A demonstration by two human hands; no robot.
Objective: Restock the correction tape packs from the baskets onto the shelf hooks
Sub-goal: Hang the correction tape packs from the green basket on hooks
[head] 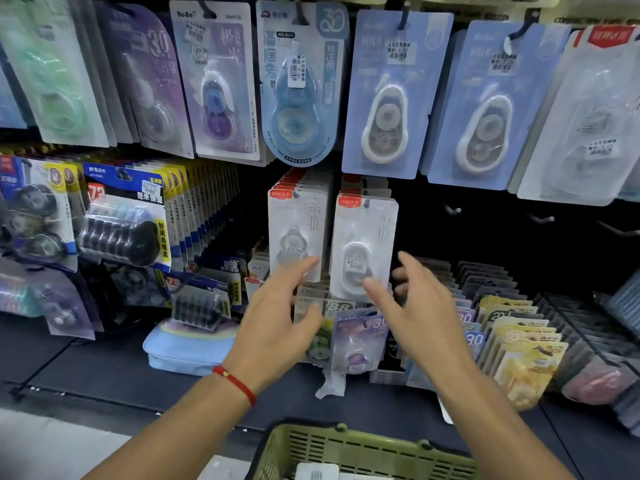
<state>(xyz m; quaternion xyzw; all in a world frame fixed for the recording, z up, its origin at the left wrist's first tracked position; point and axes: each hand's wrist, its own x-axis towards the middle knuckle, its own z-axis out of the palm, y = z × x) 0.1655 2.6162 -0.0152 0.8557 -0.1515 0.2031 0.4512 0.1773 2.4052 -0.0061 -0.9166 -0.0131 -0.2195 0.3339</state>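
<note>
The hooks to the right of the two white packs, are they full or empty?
Empty: the three hooks stick out bare against the dark back panel, with no pack hanging.

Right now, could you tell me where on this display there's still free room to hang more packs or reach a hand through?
The free patch is the dark panel right of the two white packs, below the blue packs: three bare hooks. The dark shelf left of the light-blue pouch is also bare. Elsewhere it is crowded; both hands, left hand and right hand, are empty.

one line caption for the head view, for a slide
Both open hands, left hand and right hand, reach toward two white correction tape packs on shelf hooks, above a green basket.
</note>
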